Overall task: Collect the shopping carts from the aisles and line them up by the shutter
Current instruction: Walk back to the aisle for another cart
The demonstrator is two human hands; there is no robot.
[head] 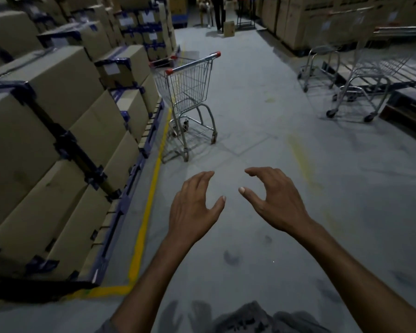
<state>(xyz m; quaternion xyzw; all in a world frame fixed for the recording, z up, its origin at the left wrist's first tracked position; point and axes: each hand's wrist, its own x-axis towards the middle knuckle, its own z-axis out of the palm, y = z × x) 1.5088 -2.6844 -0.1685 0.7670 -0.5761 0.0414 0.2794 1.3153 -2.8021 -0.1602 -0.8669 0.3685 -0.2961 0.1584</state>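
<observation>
Hovering over grey floor [262, 145], left hand [195, 198] & right hand [274, 195], fingers loosely curled, holding nothing, shopping cart [190, 92] w/ red handle caps farther up aisle, clear of hands, beside boxes [58, 104] at left, more carts [370, 68] far right.

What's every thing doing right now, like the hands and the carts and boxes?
Left hand, open, holding nothing.
Right hand, open, holding nothing.
Red-handled cart, upright, basket empty, untouched.
Right-side carts, upright, untouched, blurred.
Boxes, closed, stacked on pallets.
</observation>
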